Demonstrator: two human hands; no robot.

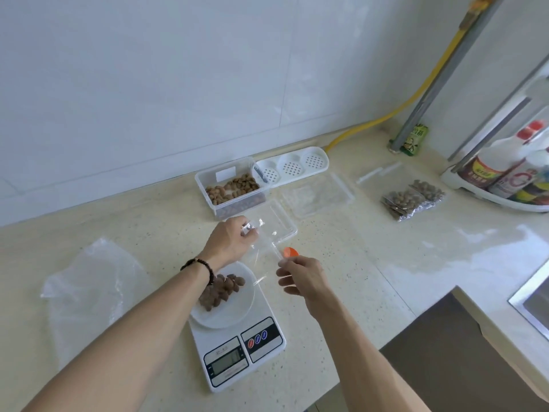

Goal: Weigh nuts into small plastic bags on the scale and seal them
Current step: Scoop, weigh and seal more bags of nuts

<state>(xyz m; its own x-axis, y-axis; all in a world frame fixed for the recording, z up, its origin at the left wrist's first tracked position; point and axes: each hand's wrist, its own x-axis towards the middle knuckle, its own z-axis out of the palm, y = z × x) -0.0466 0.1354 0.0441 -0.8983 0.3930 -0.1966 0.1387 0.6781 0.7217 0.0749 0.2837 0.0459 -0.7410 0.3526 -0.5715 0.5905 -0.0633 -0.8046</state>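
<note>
A white digital scale (237,349) stands at the counter's front edge, carrying a white plate (234,310) with a heap of brown nuts (221,289). Just above and behind it I hold a small clear plastic bag (263,251) between both hands. My left hand (230,240) grips the bag's far left corner. My right hand (300,273) pinches its near right edge. An orange scoop (290,252) lies on the counter right behind my right hand. A clear box of nuts (234,188) stands against the wall.
Two clear lids (319,196) lie behind the bag. Filled nut bags (413,199) sit to the right. A larger crumpled plastic bag (89,286) lies at left. A white perforated tray (292,168), a bottle rack (511,179) and a sink edge (531,307) are also here.
</note>
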